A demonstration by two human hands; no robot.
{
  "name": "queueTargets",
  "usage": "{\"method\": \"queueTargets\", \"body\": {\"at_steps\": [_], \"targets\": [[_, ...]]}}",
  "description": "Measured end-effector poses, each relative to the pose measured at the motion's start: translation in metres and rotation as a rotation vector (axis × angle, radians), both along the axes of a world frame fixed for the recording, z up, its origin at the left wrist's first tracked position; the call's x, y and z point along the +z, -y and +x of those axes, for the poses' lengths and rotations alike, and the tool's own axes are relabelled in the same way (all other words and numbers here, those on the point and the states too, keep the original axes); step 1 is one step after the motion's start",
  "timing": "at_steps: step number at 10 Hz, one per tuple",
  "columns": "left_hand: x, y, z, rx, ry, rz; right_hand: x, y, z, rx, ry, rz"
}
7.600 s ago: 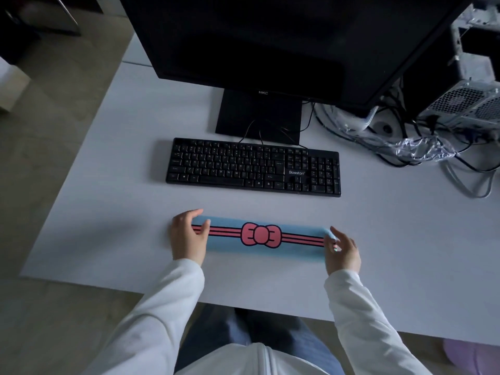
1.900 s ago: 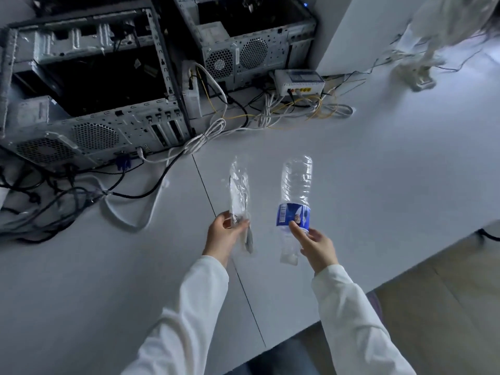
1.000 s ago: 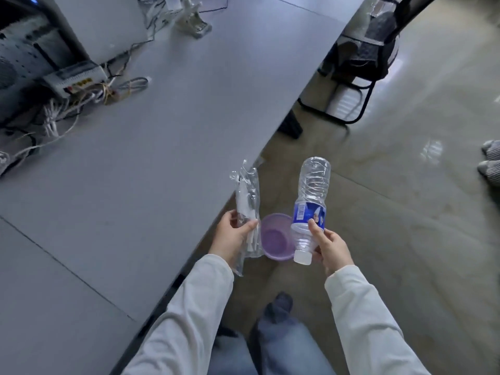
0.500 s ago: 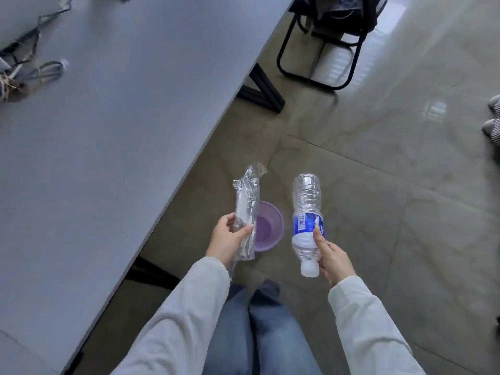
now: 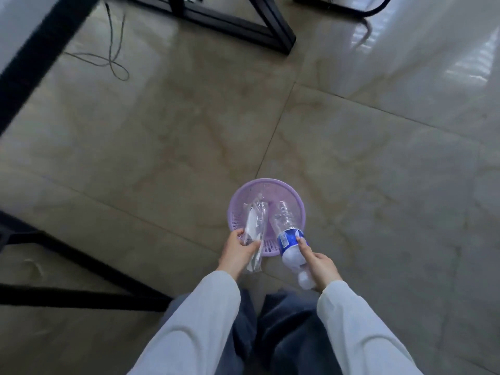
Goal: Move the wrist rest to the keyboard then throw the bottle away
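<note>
White sleeves [image 5: 359, 328] reached out over dark trousers. The right hand [image 5: 320, 265] had its fingers [image 5: 301, 243] wrapped round a clear bottle [image 5: 287, 234], cap toward the body, base tipped over the purple basket [image 5: 300, 209]. Its blue label [image 5: 288, 238] bore print too small to read. The left hand [image 5: 238, 251] pinched a clear plastic wrapper [image 5: 254, 228] over the basket's near rim. Beyond lay open tiled floor [image 5: 378, 158], a loose cable [image 5: 113, 60], and black worktop legs [image 5: 243, 25].

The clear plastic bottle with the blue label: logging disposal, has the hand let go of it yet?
No, the right hand grips the clear plastic bottle above the purple basket.
</note>
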State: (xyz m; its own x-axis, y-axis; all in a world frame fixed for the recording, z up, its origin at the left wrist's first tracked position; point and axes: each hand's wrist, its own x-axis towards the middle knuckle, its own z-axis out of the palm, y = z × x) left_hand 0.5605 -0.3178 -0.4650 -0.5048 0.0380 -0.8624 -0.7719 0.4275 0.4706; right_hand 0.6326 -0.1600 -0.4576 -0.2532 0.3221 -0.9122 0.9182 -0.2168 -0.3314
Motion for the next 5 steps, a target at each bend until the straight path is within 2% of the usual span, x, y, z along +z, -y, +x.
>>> {"method": "queueTargets", "body": {"at_steps": [1, 3, 5], "targets": [[-0.038, -0.003, -0.013, -0.069, -0.001, -0.020, -0.040, 0.003, -0.019, -0.025, 0.005, -0.007], [-0.050, -0.003, -0.032, -0.068, -0.046, -0.077, -0.055, 0.009, -0.034, -0.157, -0.066, 0.015], [0.013, -0.004, -0.032, 0.007, -0.127, -0.070, 0.018, 0.031, -0.036, -0.181, -0.187, 0.029]]}}
